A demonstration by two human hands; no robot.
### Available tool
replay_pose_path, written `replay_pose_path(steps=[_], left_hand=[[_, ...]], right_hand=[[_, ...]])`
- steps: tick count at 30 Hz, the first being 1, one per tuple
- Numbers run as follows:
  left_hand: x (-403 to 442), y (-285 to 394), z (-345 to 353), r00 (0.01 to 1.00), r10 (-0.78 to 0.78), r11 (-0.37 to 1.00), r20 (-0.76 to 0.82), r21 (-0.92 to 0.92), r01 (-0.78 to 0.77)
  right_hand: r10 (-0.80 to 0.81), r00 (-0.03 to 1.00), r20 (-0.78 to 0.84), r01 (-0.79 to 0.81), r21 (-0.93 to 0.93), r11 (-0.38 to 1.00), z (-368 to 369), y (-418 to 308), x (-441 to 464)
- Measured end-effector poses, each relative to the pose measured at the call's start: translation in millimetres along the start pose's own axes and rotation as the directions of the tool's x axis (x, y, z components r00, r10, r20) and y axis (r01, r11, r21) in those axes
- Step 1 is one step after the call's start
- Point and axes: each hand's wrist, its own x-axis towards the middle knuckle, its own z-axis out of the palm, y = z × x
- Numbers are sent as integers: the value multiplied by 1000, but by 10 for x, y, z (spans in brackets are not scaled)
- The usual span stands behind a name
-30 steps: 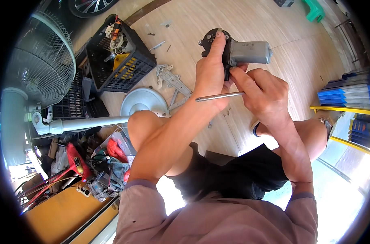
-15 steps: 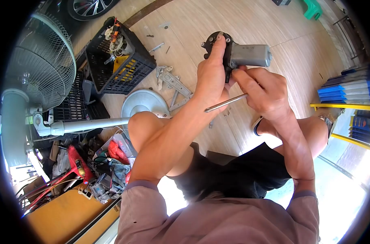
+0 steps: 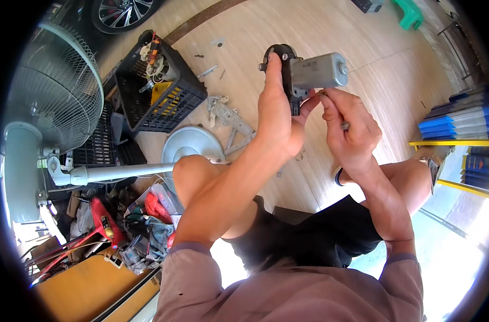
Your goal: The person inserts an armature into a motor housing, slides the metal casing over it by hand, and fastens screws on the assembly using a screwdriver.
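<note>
A motor with a silver cylinder and a black gear housing is held up over the floor. My left hand is closed round the housing, its thumb lying along the upper face. Just below the cylinder, my right hand pinches with thumb and index finger close to my left fingertips; a small thin piece may be between them, too small to name. The metal rod of a screwdriver shows only as a round end in the curled fingers of my right hand.
A black crate with tools stands on the floor at the upper left. Beside it are a metal bracket and the fan's round base. A yellow-edged shelf with blue packets stands at the right, and a green stool at the top right.
The motor has shifted slightly left and tilted. My right hand has turned, so the screwdriver's rod no longer points left across my left wrist. Its fingertips have come slightly away from the housing.
</note>
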Motion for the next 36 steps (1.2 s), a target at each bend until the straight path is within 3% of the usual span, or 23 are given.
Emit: replay_pose_path(steps=[2,8,12,17,36], left_hand=[[3,-9,-6,1000,-18,1000,3,-9,18],[-48,2,55,1000,13,1000,23,0,-13],[-76,4,86,999,49,999,-2,22,-49],[-2,-41,-37,996,29,999,80,13,-30],[-14,-79,2,980,201,969,14,142,-201]], right_hand=[[-112,994,-3,112,-50,992,21,-2,50],[52,998,36,-51,-37,998,28,-55,62],[47,998,49,-47,-5,999,12,-30,63],[35,999,35,-36,15,999,36,-22,32],[260,961,92,-268,78,960,57,-99,-32]])
